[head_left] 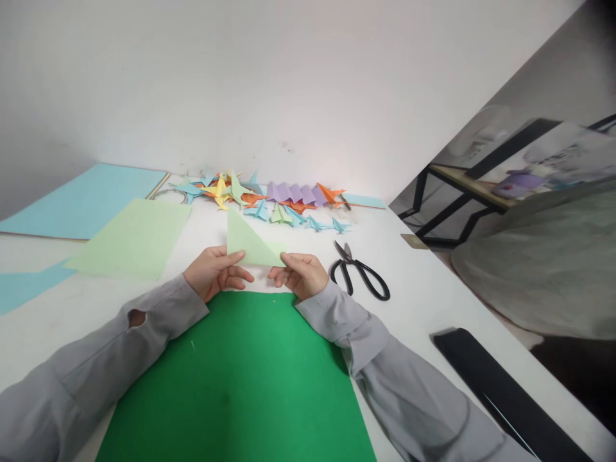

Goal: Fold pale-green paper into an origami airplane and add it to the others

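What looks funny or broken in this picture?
One thing stands out: the grey left sleeve has a small hole near the forearm, with skin showing through. Otherwise, both hands hold a neatly folded light green paper triangle, and the scissors lie flat nearby.

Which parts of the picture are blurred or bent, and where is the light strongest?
Head view: the right edge behind the black scissors is smeared and tilted; the table edge slants; brightest on the wall; the hands and pale green triangle stay sharp.
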